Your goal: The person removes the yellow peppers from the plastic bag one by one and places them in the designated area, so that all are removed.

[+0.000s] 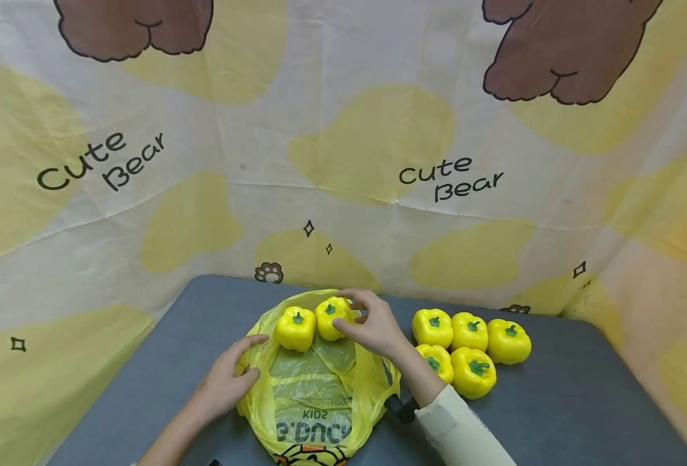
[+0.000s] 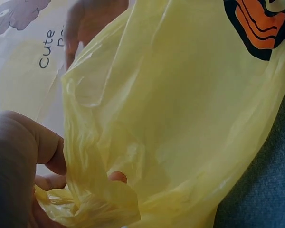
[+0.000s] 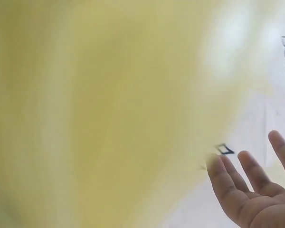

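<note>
A yellow plastic bag (image 1: 314, 388) with printed lettering lies on the table, its mouth spread toward the back. Two yellow bell peppers with green stems rest at that mouth: the left pepper (image 1: 295, 329) and the right pepper (image 1: 333, 318). My left hand (image 1: 223, 378) grips the bag's left edge; in the left wrist view its curled fingers (image 2: 50, 147) hold bunched plastic. Beside the right pepper is my right hand (image 1: 372, 323), its thumb overlapping the pepper in the head view. The right wrist view shows this hand (image 3: 261, 199) with spread fingers and no pepper between them.
On the right of the grey table (image 1: 576, 388), several more yellow peppers (image 1: 474, 372) sit in a close cluster. A bear-patterned cloth (image 1: 343, 149) hangs behind the table and along its sides. The bag fills much of the right wrist view, blurred.
</note>
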The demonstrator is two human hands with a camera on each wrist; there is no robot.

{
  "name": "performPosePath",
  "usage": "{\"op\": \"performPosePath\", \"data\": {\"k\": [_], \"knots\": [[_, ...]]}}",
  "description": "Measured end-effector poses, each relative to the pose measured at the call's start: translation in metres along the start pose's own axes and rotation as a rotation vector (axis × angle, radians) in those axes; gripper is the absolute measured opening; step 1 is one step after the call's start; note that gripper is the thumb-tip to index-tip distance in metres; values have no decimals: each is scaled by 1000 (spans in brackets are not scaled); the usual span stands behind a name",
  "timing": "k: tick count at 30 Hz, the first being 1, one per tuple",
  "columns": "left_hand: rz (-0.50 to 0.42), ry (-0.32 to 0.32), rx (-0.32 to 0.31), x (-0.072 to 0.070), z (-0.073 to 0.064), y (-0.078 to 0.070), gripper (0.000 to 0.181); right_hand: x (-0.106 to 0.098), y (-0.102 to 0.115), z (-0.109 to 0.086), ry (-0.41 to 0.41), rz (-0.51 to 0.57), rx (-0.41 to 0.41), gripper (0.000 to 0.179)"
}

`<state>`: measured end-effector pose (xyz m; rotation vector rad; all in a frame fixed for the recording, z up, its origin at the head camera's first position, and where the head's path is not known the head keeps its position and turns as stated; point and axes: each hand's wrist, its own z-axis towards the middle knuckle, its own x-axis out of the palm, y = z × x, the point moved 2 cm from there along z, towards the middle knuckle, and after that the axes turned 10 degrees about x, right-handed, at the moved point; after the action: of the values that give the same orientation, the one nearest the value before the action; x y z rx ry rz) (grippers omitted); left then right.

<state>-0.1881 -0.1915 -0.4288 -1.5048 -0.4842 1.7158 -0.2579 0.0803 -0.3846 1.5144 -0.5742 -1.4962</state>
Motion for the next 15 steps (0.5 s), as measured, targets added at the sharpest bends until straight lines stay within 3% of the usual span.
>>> {"op": "performPosePath", "data": {"k": [9, 15], "knots": [[-14, 11, -5, -2, -3, -3, 55, 15, -10, 13, -51, -129, 5, 48], [-9, 9, -3, -2, -3, -5, 55, 20, -14, 18, -85, -184, 51, 49]]}}
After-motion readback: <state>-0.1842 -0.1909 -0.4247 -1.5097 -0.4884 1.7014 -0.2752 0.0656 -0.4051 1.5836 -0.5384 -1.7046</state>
